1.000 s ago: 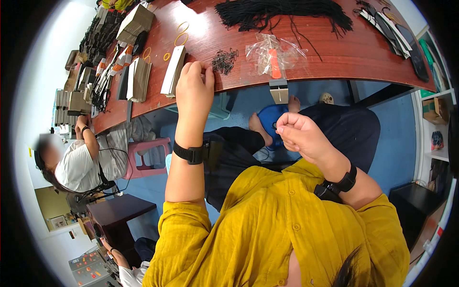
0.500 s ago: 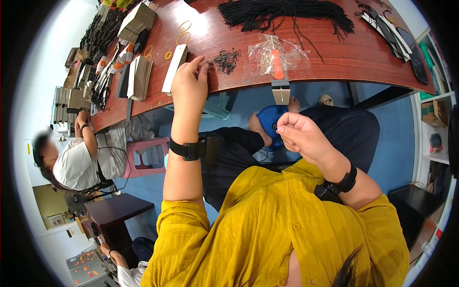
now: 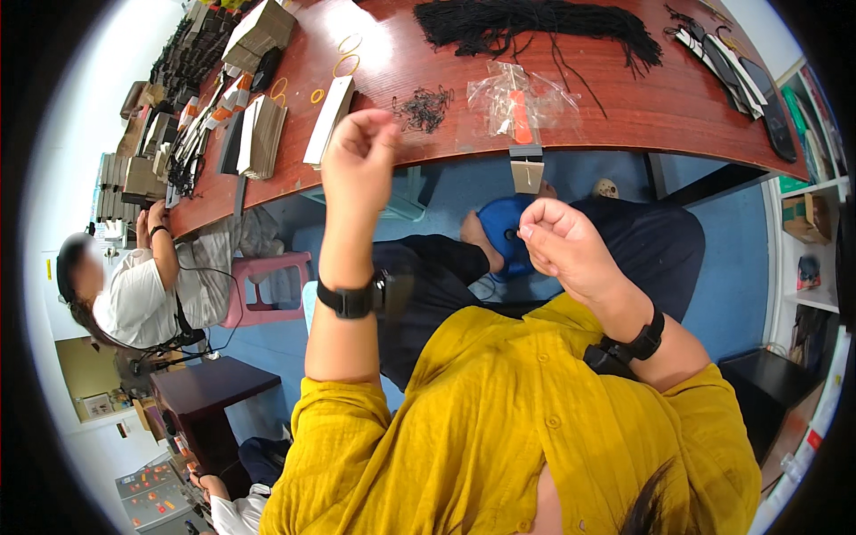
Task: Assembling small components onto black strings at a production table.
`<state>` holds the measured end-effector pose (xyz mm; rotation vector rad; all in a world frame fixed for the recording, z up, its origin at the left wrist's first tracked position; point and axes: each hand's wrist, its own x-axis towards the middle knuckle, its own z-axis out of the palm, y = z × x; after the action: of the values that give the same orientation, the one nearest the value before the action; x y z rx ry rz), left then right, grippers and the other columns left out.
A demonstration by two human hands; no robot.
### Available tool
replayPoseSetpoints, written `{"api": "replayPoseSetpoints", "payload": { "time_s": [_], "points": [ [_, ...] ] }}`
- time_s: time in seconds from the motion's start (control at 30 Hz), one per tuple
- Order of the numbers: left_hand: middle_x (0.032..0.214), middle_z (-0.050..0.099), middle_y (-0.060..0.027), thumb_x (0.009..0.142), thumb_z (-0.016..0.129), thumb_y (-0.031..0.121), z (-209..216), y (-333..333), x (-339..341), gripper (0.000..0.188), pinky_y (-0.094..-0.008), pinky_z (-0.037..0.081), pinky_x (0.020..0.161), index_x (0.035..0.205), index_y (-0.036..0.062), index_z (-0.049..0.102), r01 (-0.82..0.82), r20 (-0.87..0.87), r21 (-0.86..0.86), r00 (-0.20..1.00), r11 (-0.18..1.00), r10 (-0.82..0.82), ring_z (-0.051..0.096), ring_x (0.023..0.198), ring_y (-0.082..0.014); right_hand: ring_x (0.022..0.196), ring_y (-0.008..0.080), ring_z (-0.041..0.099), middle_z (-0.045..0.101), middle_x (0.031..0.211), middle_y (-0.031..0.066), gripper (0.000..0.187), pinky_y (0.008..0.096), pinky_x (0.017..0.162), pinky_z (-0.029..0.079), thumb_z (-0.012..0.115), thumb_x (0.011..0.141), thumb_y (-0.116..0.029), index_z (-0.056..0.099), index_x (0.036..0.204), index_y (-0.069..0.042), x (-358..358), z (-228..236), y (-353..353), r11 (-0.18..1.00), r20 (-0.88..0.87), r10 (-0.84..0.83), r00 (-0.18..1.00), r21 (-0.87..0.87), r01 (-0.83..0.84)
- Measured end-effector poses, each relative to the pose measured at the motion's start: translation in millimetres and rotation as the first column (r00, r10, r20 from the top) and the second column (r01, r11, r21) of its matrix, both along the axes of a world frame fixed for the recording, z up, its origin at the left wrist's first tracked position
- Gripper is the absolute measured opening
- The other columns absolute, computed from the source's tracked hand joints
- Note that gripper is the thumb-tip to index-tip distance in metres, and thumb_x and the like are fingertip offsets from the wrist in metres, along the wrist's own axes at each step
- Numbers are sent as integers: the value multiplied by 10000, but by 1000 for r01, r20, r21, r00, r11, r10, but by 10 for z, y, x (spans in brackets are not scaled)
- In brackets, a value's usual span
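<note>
Black, thin small pieces (image 3: pixel 424 109) lie in a loose pile on the glossy red-brown wooden worktop (image 3: pixel 615 116), near the left hand (image 3: pixel 357 169). Left grip: fingers curled; closure cannot be told. Right hand (image 3: pixel 575 248): above the lap, thumb and index fingertips together; any held item is indiscernible.
</note>
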<state>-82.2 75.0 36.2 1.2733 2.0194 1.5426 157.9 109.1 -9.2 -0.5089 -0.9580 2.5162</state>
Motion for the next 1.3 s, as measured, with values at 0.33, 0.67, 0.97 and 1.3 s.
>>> {"api": "replayPoseSetpoints", "payload": {
  "time_s": [0.33,0.67,0.97,1.3],
  "points": [
    [848,595,-80,775,609,-84,-80,-435,1005,222,-222,465,715,853,42,445,197,336,111,915,974,-223,577,802,-115,561,18,468,533,689,-23,22,169,492,374,497,883,-33,504,864,-42,-72,196,-80,938,19,-232,972,268,219],
    [845,598,-78,771,613,-81,-183,-444,999,215,-218,468,695,840,38,447,205,256,109,940,973,-227,579,786,-109,577,22,476,533,694,-21,12,173,512,385,504,878,-33,505,868,-38,-65,136,-95,939,9,-232,973,264,221],
    [819,616,-44,775,654,9,-241,-434,988,148,-172,444,543,793,24,508,181,183,170,960,969,-212,552,660,-50,578,21,472,529,691,-22,16,171,513,381,495,881,-31,500,868,-38,-94,131,-76,936,15,-245,969,265,232],
    [753,617,-46,731,679,15,-241,-417,974,164,-220,428,496,760,43,520,223,-72,193,974,955,-213,564,604,-118,571,9,458,526,682,-33,18,168,495,356,497,883,-31,499,868,-41,-97,120,-80,906,28,-300,953,321,276]
  ]
}}
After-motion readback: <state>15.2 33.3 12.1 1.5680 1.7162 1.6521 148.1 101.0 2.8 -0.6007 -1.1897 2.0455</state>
